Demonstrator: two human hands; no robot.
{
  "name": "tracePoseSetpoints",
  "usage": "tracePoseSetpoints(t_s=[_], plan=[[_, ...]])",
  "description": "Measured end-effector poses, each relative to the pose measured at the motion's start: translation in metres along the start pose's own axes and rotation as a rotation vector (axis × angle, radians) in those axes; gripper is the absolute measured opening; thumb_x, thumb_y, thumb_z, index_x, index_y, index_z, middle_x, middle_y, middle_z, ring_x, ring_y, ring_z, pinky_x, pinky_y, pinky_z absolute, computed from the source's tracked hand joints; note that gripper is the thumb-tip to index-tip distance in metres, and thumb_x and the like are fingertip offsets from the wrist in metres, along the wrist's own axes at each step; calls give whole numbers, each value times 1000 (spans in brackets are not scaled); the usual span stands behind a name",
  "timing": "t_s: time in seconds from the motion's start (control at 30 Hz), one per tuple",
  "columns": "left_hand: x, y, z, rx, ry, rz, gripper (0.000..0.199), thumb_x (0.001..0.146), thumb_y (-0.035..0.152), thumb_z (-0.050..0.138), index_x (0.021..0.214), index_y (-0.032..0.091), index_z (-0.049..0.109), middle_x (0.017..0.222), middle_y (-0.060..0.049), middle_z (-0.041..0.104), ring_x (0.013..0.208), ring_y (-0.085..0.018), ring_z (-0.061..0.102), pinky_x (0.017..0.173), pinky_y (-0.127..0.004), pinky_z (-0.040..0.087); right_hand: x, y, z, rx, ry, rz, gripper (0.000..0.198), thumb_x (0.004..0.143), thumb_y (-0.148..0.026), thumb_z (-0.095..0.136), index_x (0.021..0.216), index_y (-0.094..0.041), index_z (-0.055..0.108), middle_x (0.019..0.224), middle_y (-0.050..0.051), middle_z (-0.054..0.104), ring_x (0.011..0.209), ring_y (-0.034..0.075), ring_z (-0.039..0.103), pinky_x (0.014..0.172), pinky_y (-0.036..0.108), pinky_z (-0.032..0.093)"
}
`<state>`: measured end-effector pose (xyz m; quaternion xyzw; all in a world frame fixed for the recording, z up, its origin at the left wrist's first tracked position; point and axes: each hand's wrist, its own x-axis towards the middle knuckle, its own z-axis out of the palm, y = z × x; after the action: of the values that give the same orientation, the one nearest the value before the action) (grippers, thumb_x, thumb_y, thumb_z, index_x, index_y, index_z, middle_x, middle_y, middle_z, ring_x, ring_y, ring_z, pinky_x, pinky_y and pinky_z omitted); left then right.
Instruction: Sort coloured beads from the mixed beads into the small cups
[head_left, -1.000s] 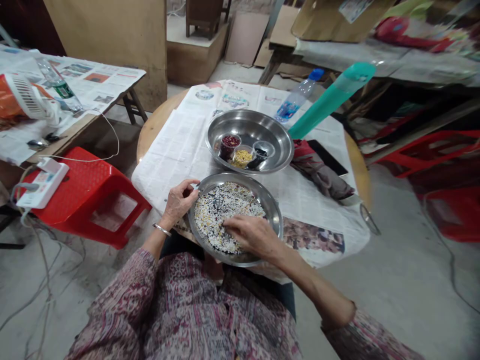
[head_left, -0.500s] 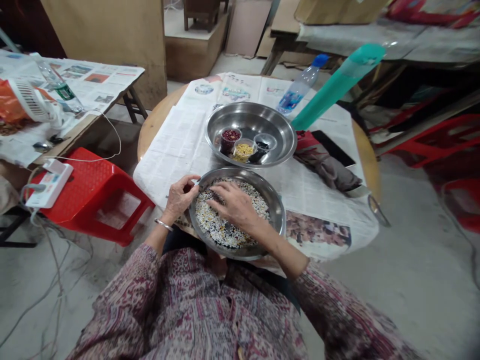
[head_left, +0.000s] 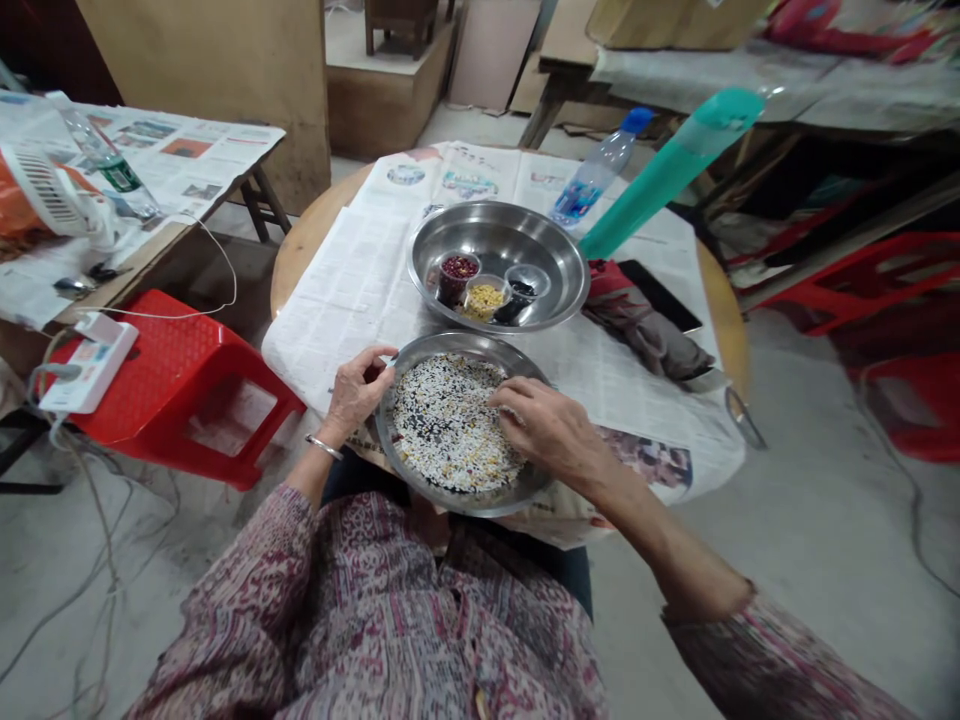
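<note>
A steel basin [head_left: 466, 342] at the table's near edge holds mixed white, black and yellow grains or beans [head_left: 450, 420]. My left hand [head_left: 358, 392] grips its left rim between thumb and fingers. Over the right side of the grains is my right hand [head_left: 551, 430], fingers bent and pressed together; what they hold, if anything, is hidden. Behind stands a larger steel basin [head_left: 536, 240] with three clear cups: one of dark red beans [head_left: 458, 275], one of yellow kernels [head_left: 484, 298], one of black beans [head_left: 521, 292].
Newspaper [head_left: 330, 290] covers the round table. Toward the back right stand a water bottle [head_left: 596, 170] and a tall green tube [head_left: 667, 175]. A folded umbrella-like bundle [head_left: 645, 330] and a black phone [head_left: 660, 295] lie at right. At left is a red stool [head_left: 172, 370] with a power strip [head_left: 94, 365].
My right hand has moved right across the basin from the middle of the grains, uncovering them. My left hand keeps its grip on the rim. The view has shifted slightly.
</note>
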<state>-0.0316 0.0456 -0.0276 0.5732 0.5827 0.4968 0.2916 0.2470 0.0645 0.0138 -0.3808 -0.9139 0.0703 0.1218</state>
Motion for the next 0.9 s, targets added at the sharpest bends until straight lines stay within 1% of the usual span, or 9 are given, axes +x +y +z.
tracePoseSetpoints(t_s=[0.07,0.2,0.27,0.33,0.47,0.53,0.63,0.77,0.9], plan=[[0,0,0,-4,1,-7,22,84,19,61,103,21,71,64,4,52,58,-10,45,58,-25,38,-13,-3,-5,75,-3,25,20,89,-13,50,95,-21,67,96,8,69,87,21,64,76,33,47],[-1,-1,0,-8,2,-13,22,84,20,61,104,21,71,66,4,52,58,-10,46,58,-24,38,-30,-31,-1,252,-251,-104,18,97,-21,50,91,-22,66,89,4,69,80,17,65,74,29,48],[-1,0,0,-4,0,-10,22,84,20,61,104,21,71,67,4,52,59,-10,46,59,-24,38,-32,-41,5,251,-298,-130,20,98,-21,49,91,-22,67,88,4,70,82,18,65,78,30,49],[-1,0,0,3,3,-4,22,84,19,61,104,20,71,67,4,52,59,-10,46,60,-24,39,-29,-42,9,177,-261,-93,20,97,-20,49,92,-22,69,87,5,71,82,20,66,77,32,48],[0,0,-1,22,3,0,22,84,18,61,103,20,71,66,4,54,59,-10,47,61,-25,40,-16,-21,11,-52,-12,109,21,94,-19,50,100,-22,70,95,10,72,86,24,65,74,35,49],[0,-1,-1,21,3,-4,22,84,18,61,103,21,71,66,4,54,59,-10,47,61,-25,40,-10,-10,12,-94,86,175,23,93,-21,51,108,-22,69,106,11,71,94,26,65,78,36,50],[0,-2,0,6,8,-8,22,83,19,62,103,21,71,67,4,53,59,-10,47,60,-25,39,-3,-6,19,-75,129,215,26,93,-24,53,114,-22,67,112,11,70,101,28,64,84,40,52],[0,-2,0,-7,1,-3,22,84,19,62,104,20,71,66,5,52,58,-10,46,60,-24,39,4,-26,31,58,89,169,25,94,-26,55,116,-21,66,114,13,68,107,29,63,89,43,55],[0,-1,-1,5,-3,4,21,85,19,62,104,19,70,66,4,53,59,-10,46,60,-24,39,6,-62,32,303,53,-2,26,95,-20,54,119,-23,63,119,12,65,110,25,63,94,43,56]])
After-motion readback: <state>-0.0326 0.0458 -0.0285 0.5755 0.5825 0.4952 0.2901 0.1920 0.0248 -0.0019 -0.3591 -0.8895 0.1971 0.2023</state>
